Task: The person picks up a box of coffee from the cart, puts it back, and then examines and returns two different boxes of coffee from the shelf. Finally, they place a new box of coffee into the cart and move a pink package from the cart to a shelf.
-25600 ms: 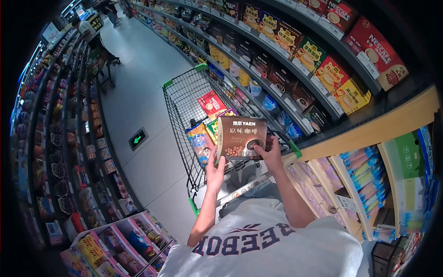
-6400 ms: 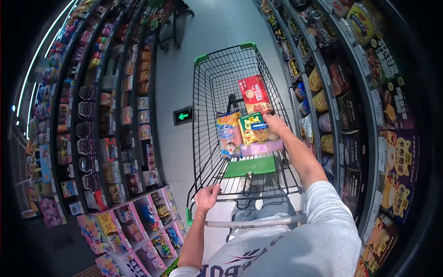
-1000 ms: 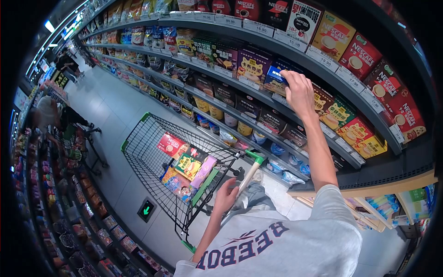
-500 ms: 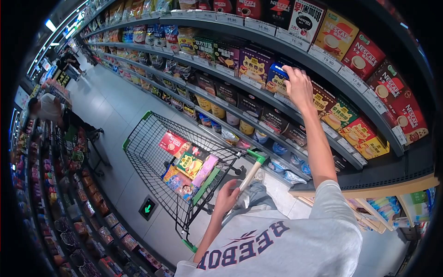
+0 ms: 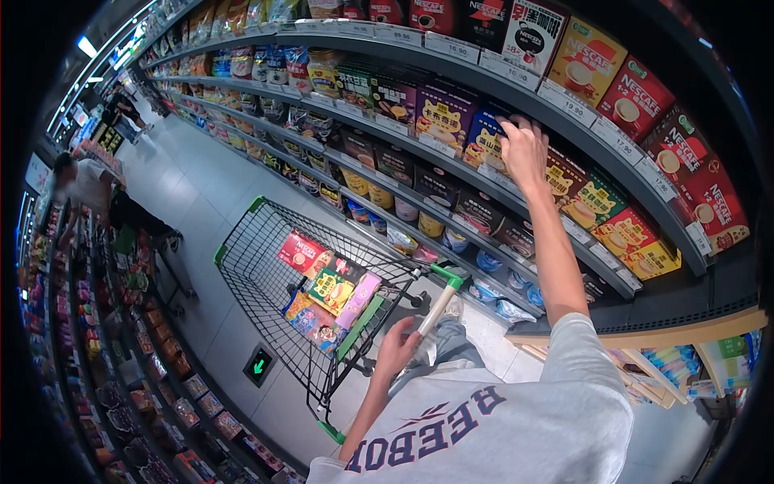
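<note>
My right hand [image 5: 524,153] reaches to the shelf, its fingers bent over the upper right edge of a blue coffee box [image 5: 484,141]. The box stands nearly upright in its row; the fingertips are partly hidden. A purple coffee box [image 5: 442,117] is to its left, and a brown coffee box [image 5: 564,176] to its right. Lower down, my left hand [image 5: 395,347] is curled at the near end of the pale shopping cart handle [image 5: 438,308]. In the cart [image 5: 262,270] lie a red Nescafé box [image 5: 302,254], a green-and-yellow coffee box [image 5: 330,290] and several other colourful packages.
Red Nescafé boxes [image 5: 637,101] fill the shelf above. Price tags line the shelf edges [image 5: 387,121]. Across the aisle, a person [image 5: 89,189] stands by another cart [image 5: 173,278] and packed shelves [image 5: 153,363]. A wooden display ledge [image 5: 645,331] juts out at right.
The blue coffee box has gone from tilted forward to more upright, with my right hand shifting slightly right and down along it. My left hand has barely moved.
</note>
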`<state>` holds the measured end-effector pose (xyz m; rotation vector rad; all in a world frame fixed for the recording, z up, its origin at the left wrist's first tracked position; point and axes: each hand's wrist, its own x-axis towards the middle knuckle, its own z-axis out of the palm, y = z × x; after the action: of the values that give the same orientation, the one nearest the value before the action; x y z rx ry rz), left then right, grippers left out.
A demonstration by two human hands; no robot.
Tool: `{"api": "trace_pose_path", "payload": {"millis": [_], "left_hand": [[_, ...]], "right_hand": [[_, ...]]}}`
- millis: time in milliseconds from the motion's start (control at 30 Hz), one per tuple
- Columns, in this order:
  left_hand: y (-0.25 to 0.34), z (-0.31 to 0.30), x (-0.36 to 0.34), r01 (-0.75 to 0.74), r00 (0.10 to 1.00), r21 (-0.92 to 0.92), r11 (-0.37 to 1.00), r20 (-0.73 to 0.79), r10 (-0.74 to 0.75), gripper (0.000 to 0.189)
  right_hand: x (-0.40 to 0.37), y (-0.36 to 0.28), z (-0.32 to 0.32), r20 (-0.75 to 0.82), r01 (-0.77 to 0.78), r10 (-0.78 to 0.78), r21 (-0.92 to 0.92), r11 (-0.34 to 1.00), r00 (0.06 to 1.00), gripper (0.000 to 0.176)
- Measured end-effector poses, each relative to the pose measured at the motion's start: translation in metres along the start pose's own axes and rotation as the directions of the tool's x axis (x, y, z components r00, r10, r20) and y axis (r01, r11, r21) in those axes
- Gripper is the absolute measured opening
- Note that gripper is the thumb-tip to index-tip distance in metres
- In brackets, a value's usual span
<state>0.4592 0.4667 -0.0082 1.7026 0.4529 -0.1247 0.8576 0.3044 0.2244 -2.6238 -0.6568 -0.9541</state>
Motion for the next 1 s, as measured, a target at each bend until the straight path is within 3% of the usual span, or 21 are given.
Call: {"api": "trace_pose_path", "payload": {"millis": [233, 533, 633, 767, 900, 1000], "left_hand": [[-0.002, 0.002, 0.002, 0.003, 1.0, 0.035, 0.999, 0.005, -0.003, 0.05], [-0.001, 0.002, 0.002, 0.004, 1.0, 0.056, 0.998, 0.009, -0.004, 0.049], [-0.001, 0.003, 0.001, -0.021, 1.0, 0.072, 0.997, 0.008, 0.02, 0.049], [0.002, 0.001, -0.001, -0.019, 1.0, 0.098, 0.995, -0.005, 0.019, 0.049], [0.025, -0.011, -0.011, -0.012, 0.994, 0.049, 0.999, -0.109, 0.017, 0.049], [0.004, -0.02, -0.017, -0.065, 0.966, 0.029, 0.997, -0.248, 0.07, 0.044]], "right_hand": [[0.007, 0.011, 0.013, 0.003, -0.025, 0.025, 0.033, 0.999, 1.0, 0.044], [0.014, 0.009, 0.008, 0.06, -0.015, 0.01, 0.077, 0.997, 0.998, 0.045], [0.017, 0.011, 0.014, -0.001, 0.048, -0.048, 0.048, 0.998, 0.999, 0.045], [0.018, 0.006, 0.009, 0.052, 0.009, -0.011, 0.035, 0.999, 0.999, 0.044], [0.017, 0.006, 0.012, 0.024, 0.061, -0.062, 0.017, 0.998, 0.998, 0.042], [0.009, -0.002, 0.018, -0.084, 0.08, -0.075, 0.059, 0.995, 0.994, 0.042]]}}
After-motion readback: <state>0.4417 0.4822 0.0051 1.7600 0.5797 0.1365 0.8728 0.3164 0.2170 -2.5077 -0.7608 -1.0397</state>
